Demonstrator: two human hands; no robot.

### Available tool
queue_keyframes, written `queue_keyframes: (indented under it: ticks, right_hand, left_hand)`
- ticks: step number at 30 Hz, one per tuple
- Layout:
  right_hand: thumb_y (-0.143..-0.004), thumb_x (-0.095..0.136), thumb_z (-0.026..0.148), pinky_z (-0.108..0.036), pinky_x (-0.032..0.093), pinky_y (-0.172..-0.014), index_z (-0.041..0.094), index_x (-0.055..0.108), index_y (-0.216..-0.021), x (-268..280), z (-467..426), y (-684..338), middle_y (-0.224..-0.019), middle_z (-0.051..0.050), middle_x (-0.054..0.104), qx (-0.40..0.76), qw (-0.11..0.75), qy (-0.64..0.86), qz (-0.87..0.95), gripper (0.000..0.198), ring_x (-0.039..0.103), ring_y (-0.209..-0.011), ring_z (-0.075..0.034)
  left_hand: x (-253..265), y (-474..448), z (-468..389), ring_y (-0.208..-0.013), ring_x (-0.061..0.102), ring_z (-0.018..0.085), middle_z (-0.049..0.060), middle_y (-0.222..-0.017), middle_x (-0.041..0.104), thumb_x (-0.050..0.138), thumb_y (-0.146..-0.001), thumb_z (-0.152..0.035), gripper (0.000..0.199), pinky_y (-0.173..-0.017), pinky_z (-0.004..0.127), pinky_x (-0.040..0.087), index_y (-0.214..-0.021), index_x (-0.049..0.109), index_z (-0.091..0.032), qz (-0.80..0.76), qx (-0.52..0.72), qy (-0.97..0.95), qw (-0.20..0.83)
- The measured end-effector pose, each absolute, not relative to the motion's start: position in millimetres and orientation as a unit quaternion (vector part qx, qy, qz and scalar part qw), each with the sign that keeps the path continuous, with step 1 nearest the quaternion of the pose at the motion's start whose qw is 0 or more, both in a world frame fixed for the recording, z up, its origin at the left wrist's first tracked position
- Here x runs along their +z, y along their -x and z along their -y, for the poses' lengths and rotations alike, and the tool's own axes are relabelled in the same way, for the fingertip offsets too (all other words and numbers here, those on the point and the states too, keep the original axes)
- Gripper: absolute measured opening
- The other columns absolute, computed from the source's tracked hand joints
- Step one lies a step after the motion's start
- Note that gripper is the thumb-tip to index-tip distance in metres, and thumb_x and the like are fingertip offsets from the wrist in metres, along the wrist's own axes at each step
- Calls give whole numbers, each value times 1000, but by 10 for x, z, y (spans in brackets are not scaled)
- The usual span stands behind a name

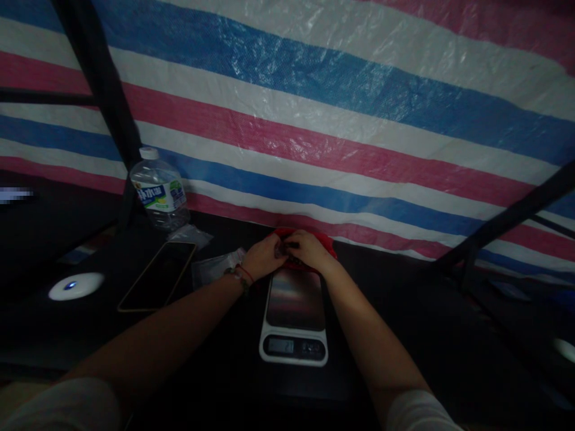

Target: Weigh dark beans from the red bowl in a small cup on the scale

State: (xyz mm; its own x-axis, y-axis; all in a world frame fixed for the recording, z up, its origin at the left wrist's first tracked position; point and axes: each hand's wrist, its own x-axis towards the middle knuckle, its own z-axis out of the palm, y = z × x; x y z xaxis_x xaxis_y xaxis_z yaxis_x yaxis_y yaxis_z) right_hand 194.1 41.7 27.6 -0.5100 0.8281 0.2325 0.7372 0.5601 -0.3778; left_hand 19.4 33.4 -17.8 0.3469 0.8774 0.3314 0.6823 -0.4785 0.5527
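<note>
My left hand (264, 256) and my right hand (311, 251) meet over a red plastic bag (327, 242) at the far end of a white kitchen scale (294, 347). The fingers of both hands are curled inward and closed around small dark items at the bag's mouth, too dim to make out. The scale has a shiny metal plate and a lit display with a small number on it. A clear plastic bag (213, 269) lies just left of my left wrist, which wears a beaded bracelet and a red string.
A phone (158, 276) lies on the dark table to the left, with a white oval device (77, 286) beyond it. Behind the phone stands a clear bottle (160, 197) near a black frame post (105, 90). Striped plastic sheeting (314, 131) closes off the back.
</note>
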Motion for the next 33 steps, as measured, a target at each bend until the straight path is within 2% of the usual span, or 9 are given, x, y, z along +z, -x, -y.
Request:
queue_keyframes:
  ticks: [5,11,14,18,20,23,26,31,33]
  right_hand:
    - [-80,64,9,-28,45,-81,18,73,-97,284,-410,-1933,-94,-4,72,157,214,452,852,21,63,-86,-17]
    - [-84,59,6,-31,45,-89,16,73,-97,228,-423,-1907,-101,-8,70,115,249,417,867,22,61,-96,-19]
    - [-86,50,3,-31,45,-91,16,72,-102,220,-418,-1890,-103,-8,71,125,271,421,857,30,62,-96,-17]
    - [-85,43,-1,-31,43,-98,14,69,-111,276,-429,-1945,-112,-10,69,106,299,444,838,40,60,-106,-17]
    - [-86,45,2,-31,43,-98,14,70,-110,309,-433,-2009,-112,-10,70,94,256,476,836,37,61,-106,-19]
    - [-84,59,15,-30,46,-92,15,72,-108,326,-412,-2091,-110,-10,71,109,115,507,847,27,63,-102,-22]
    - [-79,69,25,-29,47,-85,16,71,-112,313,-373,-2109,-111,-13,70,103,2,547,831,34,65,-99,-25]
    - [-82,62,19,-30,47,-84,13,71,-112,298,-352,-2092,-112,-18,69,51,-45,584,809,32,65,-101,-27]
    - [-82,64,26,-31,48,-84,13,69,-116,292,-357,-2107,-117,-19,67,45,-54,598,799,37,65,-102,-29]
  left_hand:
    - [-196,-201,-341,-90,66,21,5,-95,66,64,-81,-36,24,-75,30,46,-96,52,-21,-484,302,-808,146]
    - [-187,-208,-327,-90,66,22,6,-95,66,64,-81,-36,25,-74,30,47,-98,52,-21,-493,305,-803,136]
    - [-210,-210,-336,-92,66,22,6,-96,66,64,-81,-35,26,-76,30,48,-100,53,-21,-490,318,-800,138]
    - [-243,-201,-354,-93,65,21,6,-99,66,66,-80,-34,28,-80,30,49,-102,53,-20,-473,349,-794,154]
    - [-247,-193,-352,-91,65,21,6,-99,66,67,-79,-34,28,-79,30,49,-101,54,-20,-481,361,-783,159]
    - [-236,-183,-336,-89,66,21,6,-99,66,67,-80,-36,27,-77,29,50,-99,56,-20,-500,372,-764,166]
    - [-226,-179,-323,-89,66,20,6,-99,67,67,-80,-35,28,-76,29,51,-100,57,-20,-502,379,-760,165]
    - [-244,-174,-331,-87,67,20,6,-97,67,68,-79,-34,27,-76,30,51,-99,57,-20,-500,385,-759,163]
    - [-257,-174,-337,-87,66,20,6,-97,67,67,-80,-34,26,-76,30,52,-98,57,-20,-496,390,-758,165]
